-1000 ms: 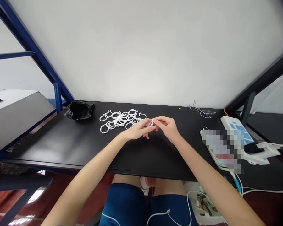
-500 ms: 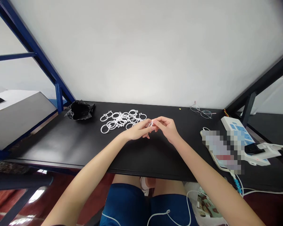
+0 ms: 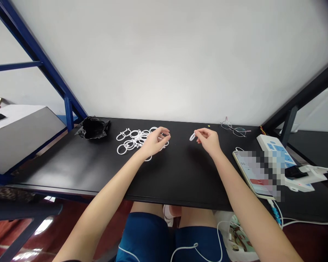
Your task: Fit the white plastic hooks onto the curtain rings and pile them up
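A loose pile of white curtain rings (image 3: 129, 145), thin hoops with small knobs or eyelets, lies on the black table. Over the pile's right end is my left hand (image 3: 154, 142), its thumb and fingers apart. It hides some rings, and I cannot tell whether it touches any. To the right, above the bare tabletop, my right hand (image 3: 209, 141) pinches one white curtain ring (image 3: 192, 137) between thumb and fingertips. That ring is seen nearly edge-on, hanging to the left of the fingers.
A crumpled black plastic bag (image 3: 93, 128) stands with its mouth open at the back left. Eyeglasses (image 3: 233, 128) lie at the back right. Nearer on the right are a phone (image 3: 253, 174) and a power strip (image 3: 276, 150) with cables. A white wall (image 3: 164, 65) rises behind the table (image 3: 71, 163).
My hands, together at a ring before, have moved apart. The right went right with the curtain ring; the left let go, opened and moved left over the pile.
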A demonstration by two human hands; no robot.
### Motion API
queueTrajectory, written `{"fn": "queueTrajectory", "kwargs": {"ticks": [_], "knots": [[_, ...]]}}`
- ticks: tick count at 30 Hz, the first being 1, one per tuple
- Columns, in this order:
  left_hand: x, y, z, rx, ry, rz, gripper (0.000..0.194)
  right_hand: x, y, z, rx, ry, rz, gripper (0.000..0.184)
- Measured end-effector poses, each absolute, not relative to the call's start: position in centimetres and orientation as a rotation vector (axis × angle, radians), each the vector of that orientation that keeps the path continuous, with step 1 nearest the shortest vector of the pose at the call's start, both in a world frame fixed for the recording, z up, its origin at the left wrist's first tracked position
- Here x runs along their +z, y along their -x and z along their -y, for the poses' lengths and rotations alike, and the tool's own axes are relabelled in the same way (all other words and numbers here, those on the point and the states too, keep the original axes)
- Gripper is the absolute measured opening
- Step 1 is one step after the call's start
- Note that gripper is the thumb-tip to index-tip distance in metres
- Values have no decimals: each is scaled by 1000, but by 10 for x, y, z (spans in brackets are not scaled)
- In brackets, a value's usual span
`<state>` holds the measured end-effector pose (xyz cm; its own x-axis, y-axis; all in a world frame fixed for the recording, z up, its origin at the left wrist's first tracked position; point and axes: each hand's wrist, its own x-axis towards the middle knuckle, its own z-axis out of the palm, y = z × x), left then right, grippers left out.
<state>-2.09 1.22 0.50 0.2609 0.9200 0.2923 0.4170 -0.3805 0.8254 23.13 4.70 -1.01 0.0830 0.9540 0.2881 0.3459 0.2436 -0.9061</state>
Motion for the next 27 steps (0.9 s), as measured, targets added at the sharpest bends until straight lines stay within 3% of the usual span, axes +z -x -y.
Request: {"fn": "queueTrajectory", "kwargs": {"ticks": [5,11,16,21,27], "knots": [[12,36,-15,809,-2397,-1455,15,-16,-245,-50,513,1489,1812,26],[11,34,-11,560,-2524,-1448,12,-22,-243,-51,447,1607,1955,19],[18,44,-11,362,-2471,-1402,9,-25,-244,-52,466,1659,1940,16],[34,74,-10,220,-2258,-1313,23,-24,-241,-51,456,1614,1908,18],[31,85,-13,193,-2216,-1569,15,-20,-236,-48,375,1489,1783,26]]}}
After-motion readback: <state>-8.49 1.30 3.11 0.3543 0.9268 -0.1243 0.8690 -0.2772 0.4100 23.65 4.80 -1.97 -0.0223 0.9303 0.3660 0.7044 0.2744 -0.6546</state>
